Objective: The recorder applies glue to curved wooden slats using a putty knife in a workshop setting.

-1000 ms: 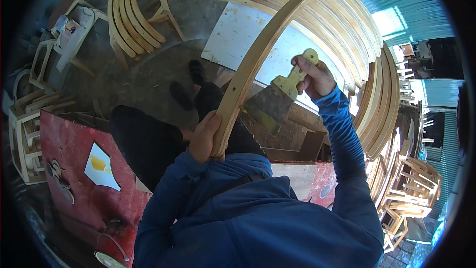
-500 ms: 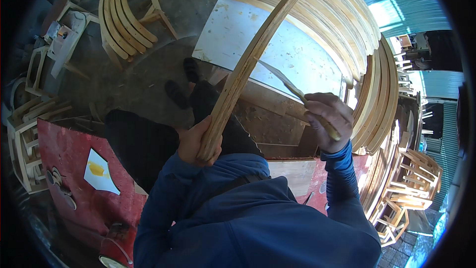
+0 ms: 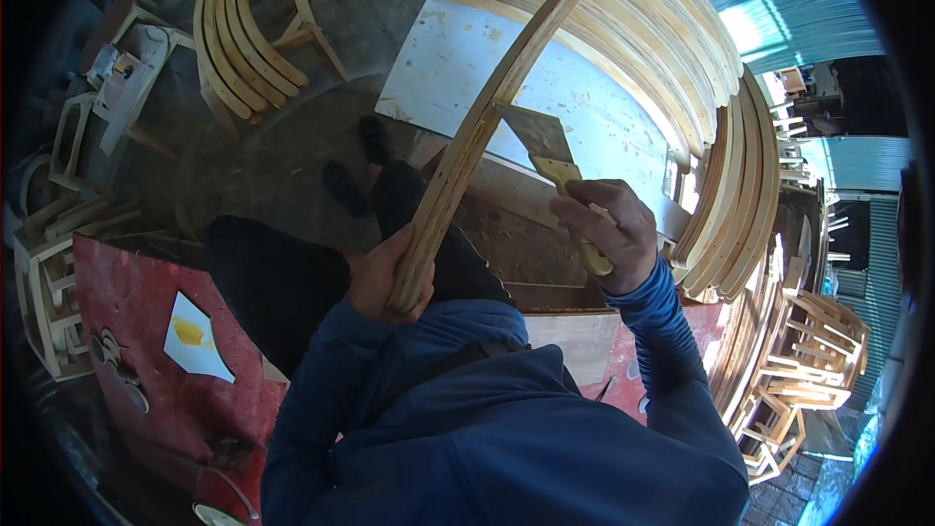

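A long, curved wooden strip (image 3: 477, 131) with a layered edge runs from my lap up to the far stack. My left hand (image 3: 383, 275) is wrapped round its near end. My right hand (image 3: 616, 234) grips the pale handle of a putty knife (image 3: 547, 141). The flat metal blade shows its broad face, and its tip corner meets or nearly meets the strip's right side, about halfway along. Small dark spots dot the strip's face.
Many curved wooden strips (image 3: 672, 29) lie stacked on a white board (image 3: 438, 58) ahead, with more curved strips (image 3: 735, 195) at the right. Another group (image 3: 243, 34) stands far left near wooden frames (image 3: 302, 10). A red panel (image 3: 156, 351) beside me carries a white card (image 3: 198, 339) with yellow paste.
My right hand has turned the putty knife from edge-on to broad face and shifted slightly left. My left hand and the strip stay nearly still.
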Action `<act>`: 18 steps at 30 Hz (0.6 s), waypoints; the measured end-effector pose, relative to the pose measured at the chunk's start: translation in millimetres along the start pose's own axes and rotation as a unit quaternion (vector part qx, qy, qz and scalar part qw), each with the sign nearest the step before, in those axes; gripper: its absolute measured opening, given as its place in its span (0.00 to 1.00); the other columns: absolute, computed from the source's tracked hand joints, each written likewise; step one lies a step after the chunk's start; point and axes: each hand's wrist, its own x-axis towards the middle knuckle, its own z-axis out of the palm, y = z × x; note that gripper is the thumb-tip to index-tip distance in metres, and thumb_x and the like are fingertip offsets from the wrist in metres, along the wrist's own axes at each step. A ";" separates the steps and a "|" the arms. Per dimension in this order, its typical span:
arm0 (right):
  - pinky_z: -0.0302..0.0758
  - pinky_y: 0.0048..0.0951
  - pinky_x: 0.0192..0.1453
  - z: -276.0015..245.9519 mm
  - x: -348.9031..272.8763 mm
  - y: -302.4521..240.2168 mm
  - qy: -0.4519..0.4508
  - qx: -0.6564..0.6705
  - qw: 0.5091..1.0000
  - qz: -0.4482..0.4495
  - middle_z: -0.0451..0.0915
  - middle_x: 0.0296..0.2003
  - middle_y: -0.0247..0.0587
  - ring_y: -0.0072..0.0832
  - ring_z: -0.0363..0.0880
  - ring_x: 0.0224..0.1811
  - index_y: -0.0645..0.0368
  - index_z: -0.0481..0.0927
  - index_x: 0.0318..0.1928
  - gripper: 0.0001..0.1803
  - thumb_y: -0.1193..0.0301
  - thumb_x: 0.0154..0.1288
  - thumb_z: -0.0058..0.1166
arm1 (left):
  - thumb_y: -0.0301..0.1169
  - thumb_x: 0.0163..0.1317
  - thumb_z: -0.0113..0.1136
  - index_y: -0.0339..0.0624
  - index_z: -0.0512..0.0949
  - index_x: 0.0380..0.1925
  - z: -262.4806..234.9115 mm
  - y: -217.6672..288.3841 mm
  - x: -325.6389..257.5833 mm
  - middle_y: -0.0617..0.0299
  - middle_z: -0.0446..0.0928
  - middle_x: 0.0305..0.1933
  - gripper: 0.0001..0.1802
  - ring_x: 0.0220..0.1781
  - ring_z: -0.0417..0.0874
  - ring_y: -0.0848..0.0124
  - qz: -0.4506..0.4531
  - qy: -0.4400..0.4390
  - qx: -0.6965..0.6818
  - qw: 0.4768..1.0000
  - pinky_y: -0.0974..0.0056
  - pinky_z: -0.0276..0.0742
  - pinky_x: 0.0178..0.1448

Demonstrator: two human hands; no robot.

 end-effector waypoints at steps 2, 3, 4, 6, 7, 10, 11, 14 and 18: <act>0.84 0.36 0.40 4.8 3.5 -2.8 -0.019 -0.005 0.999 -0.030 0.79 0.44 0.46 0.38 0.83 0.39 0.59 0.87 0.47 0.24 0.71 0.44 0.62 | 0.52 0.80 0.30 0.46 0.63 0.70 0.4 -0.4 0.1 0.57 0.75 0.18 0.30 0.09 0.73 0.67 0.013 0.001 0.019 1.000 0.66 0.70 0.12; 0.84 0.36 0.40 5.0 3.7 -7.9 -0.018 -0.004 0.999 -0.034 0.79 0.44 0.46 0.38 0.83 0.39 0.59 0.87 0.47 0.24 0.71 0.44 0.62 | 0.52 0.80 0.30 0.46 0.63 0.70 -0.4 -0.6 0.4 0.57 0.75 0.18 0.30 0.09 0.73 0.67 0.016 0.001 0.018 1.000 0.66 0.70 0.12; 0.84 0.35 0.39 3.8 2.5 -15.5 -0.041 0.009 0.997 -0.068 0.79 0.44 0.45 0.37 0.83 0.38 0.57 0.87 0.46 0.23 0.71 0.44 0.63 | 0.52 0.80 0.30 0.45 0.63 0.70 -1.2 -0.8 0.9 0.57 0.75 0.18 0.31 0.09 0.73 0.67 0.014 0.001 0.020 1.000 0.66 0.69 0.12; 0.84 0.33 0.37 2.1 -2.3 -27.7 -0.058 0.053 0.991 -0.106 0.79 0.42 0.42 0.33 0.83 0.36 0.54 0.87 0.44 0.21 0.70 0.44 0.64 | 0.53 0.79 0.31 0.44 0.64 0.69 -1.4 -0.9 1.0 0.57 0.75 0.18 0.31 0.09 0.73 0.67 0.013 0.002 0.020 1.000 0.66 0.69 0.11; 0.84 0.33 0.37 -1.0 0.1 -28.4 -0.058 0.054 0.991 -0.108 0.79 0.42 0.42 0.33 0.83 0.36 0.54 0.87 0.44 0.21 0.70 0.44 0.64 | 0.53 0.79 0.31 0.44 0.64 0.70 -0.7 -0.8 1.2 0.56 0.75 0.18 0.31 0.09 0.73 0.67 0.011 0.012 0.026 1.000 0.66 0.68 0.11; 0.84 0.32 0.38 -19.1 7.4 -24.6 -0.035 0.081 0.995 -0.052 0.81 0.41 0.41 0.34 0.84 0.39 0.57 0.87 0.45 0.20 0.73 0.47 0.67 | 0.54 0.79 0.32 0.42 0.67 0.65 -0.3 -3.0 1.3 0.56 0.75 0.18 0.31 0.09 0.73 0.66 0.021 0.021 0.036 0.999 0.66 0.68 0.11; 0.84 0.32 0.38 -19.4 11.7 -20.7 -0.034 0.081 0.995 -0.049 0.81 0.41 0.41 0.34 0.84 0.39 0.57 0.87 0.45 0.20 0.73 0.47 0.67 | 0.54 0.79 0.33 0.40 0.70 0.61 -0.7 -4.6 0.6 0.56 0.75 0.18 0.31 0.09 0.73 0.66 0.036 0.019 0.039 0.998 0.66 0.68 0.11; 0.84 0.32 0.40 -19.7 31.7 1.1 0.024 0.025 0.999 0.027 0.83 0.39 0.43 0.36 0.84 0.39 0.63 0.85 0.44 0.14 0.78 0.55 0.65 | 0.55 0.78 0.36 0.38 0.74 0.49 -3.6 -6.6 2.2 0.56 0.75 0.17 0.30 0.09 0.74 0.66 0.046 0.056 0.090 0.993 0.66 0.68 0.10; 0.83 0.32 0.40 -25.3 54.0 12.3 0.009 0.047 0.997 0.053 0.83 0.38 0.46 0.35 0.84 0.38 0.64 0.84 0.45 0.11 0.78 0.61 0.64 | 0.56 0.77 0.38 0.38 0.73 0.40 7.6 -5.5 -1.3 0.56 0.75 0.17 0.30 0.09 0.74 0.66 0.071 0.079 0.120 0.987 0.66 0.68 0.10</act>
